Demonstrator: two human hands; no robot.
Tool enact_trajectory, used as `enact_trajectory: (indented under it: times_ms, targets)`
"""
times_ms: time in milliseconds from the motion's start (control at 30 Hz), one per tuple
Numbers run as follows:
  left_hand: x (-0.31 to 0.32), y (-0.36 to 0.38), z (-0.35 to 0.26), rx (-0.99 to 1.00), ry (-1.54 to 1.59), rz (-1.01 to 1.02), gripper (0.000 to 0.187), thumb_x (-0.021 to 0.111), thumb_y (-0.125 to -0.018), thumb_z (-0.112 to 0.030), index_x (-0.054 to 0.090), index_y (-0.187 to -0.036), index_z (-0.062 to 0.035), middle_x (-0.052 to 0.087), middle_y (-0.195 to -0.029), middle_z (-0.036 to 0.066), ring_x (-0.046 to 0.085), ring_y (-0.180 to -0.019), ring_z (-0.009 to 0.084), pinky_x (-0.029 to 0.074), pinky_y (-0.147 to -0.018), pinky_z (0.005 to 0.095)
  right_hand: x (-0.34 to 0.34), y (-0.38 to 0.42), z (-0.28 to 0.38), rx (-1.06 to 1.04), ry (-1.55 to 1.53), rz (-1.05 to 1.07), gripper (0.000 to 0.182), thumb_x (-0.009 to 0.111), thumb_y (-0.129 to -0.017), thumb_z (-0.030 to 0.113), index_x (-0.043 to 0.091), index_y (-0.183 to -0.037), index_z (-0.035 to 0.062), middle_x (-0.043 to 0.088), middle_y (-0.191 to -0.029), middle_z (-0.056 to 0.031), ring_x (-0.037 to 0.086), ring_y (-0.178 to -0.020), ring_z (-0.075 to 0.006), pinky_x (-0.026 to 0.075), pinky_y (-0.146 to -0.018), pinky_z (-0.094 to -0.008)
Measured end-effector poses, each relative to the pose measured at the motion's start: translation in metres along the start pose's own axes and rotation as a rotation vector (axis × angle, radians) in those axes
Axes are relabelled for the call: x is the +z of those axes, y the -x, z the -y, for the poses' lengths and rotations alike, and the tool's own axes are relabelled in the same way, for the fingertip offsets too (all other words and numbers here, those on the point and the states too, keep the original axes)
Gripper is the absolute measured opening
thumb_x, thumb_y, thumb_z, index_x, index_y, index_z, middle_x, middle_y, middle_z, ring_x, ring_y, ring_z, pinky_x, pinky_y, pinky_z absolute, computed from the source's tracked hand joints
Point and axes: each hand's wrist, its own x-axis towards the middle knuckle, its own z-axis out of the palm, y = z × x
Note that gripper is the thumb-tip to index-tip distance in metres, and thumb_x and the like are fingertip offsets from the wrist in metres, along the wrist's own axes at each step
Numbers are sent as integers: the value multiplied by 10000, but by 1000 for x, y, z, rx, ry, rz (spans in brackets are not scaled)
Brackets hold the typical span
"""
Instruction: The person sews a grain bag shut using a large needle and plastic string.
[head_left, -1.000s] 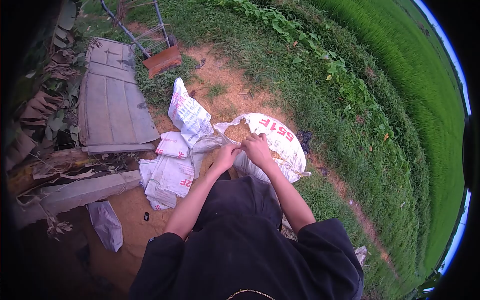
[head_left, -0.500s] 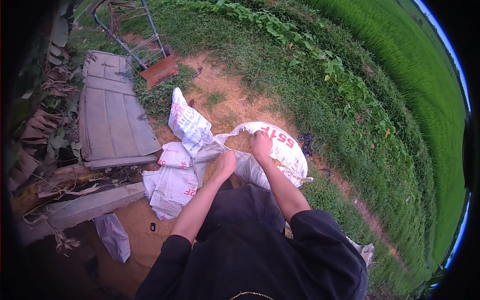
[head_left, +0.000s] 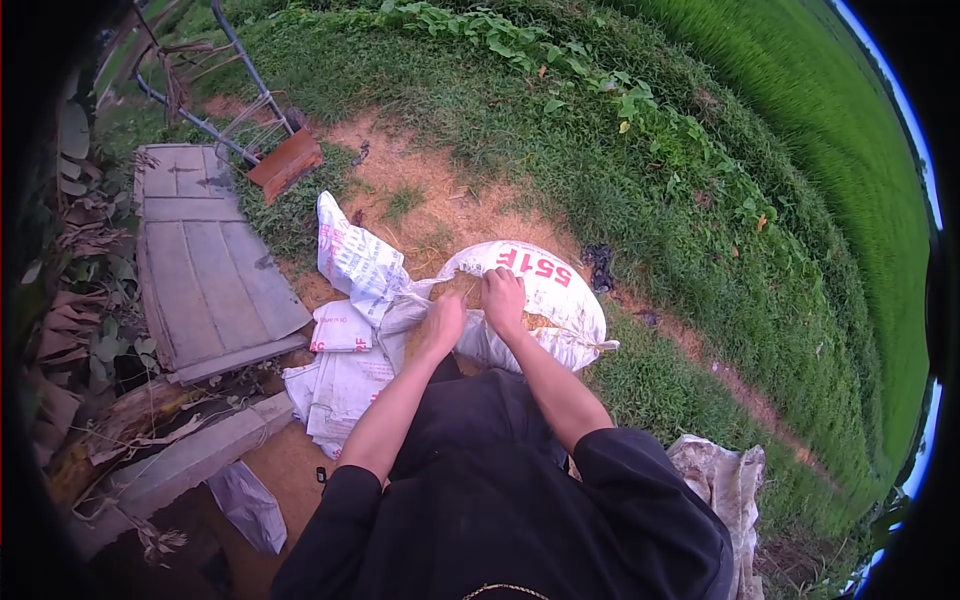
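A plump white sack (head_left: 575, 312) with red "551F" print lies in front of my knees, its mouth open and tan grain-like material (head_left: 462, 287) showing inside. Over the near side of that opening is my left hand (head_left: 447, 318), fingers curled together. My right hand (head_left: 503, 298) is beside it at the sack's printed edge, fingertips pinched. A thin strand seems to run near the fingers, but what either hand grips is too small to make out. Touching the sack's left side is a crumpled white bag (head_left: 362, 262) with blue and red print.
Folded white sacks (head_left: 345, 385) lie left of my knees. Beyond them are a grey panel (head_left: 205, 265), a concrete beam (head_left: 190, 465) and a hand cart (head_left: 285, 165). A small black object (head_left: 321, 475) rests on the ground. A pale sack (head_left: 722, 490) lies to my right; grass surrounds the spot.
My right hand has drawn left and closer to my left hand along the sack's mouth. My view has shifted slightly, showing more of the pale sack on the right.
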Motion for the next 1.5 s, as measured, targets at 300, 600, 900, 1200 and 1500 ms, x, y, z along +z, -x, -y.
enact_trajectory:
  times_ms: [300,600,900,1200,1500]
  targets:
    - [16,-40,-2,-126,50,29,157,621,-908,-105,705,-982,5,701,-999,234,669,-987,418,521,-858,516,15,-25,-31,586,-652,94,329,618,-997,295,700,-1048,-19,727,-955,-146,696,-743,-219,532,-661,-363]
    - [8,-38,-8,-133,-4,-81,162,624,-915,-125,748,-1009,-79,689,-1124,178,666,-1012,382,512,-868,491,37,-84,-58,808,-886,557,300,638,-996,323,707,-941,36,685,-818,-44,644,-648,-124,518,-577,-293]
    - [-14,-76,-4,319,-630,64,208,623,-889,-160,775,-1031,-169,614,-1169,57,561,-1146,245,374,-1016,444,28,-99,-58,720,-805,531,275,599,-1020,265,699,-904,36,677,-745,-44,653,-646,-140,509,-576,-299]
    - [-19,-78,22,511,-391,85,132,610,-839,-66,698,-922,-119,690,-835,37,674,-975,212,356,-1107,522,28,-154,-65,794,-697,301,246,608,-1006,174,674,-873,-21,658,-699,-83,621,-564,-161,501,-511,-308]
    - [-2,-55,35,615,-473,83,102,606,-861,-126,697,-906,-133,680,-805,30,688,-908,202,355,-1123,503,31,-155,-117,903,-526,125,259,605,-1008,182,663,-856,-19,639,-675,-86,603,-542,-168,506,-509,-313]
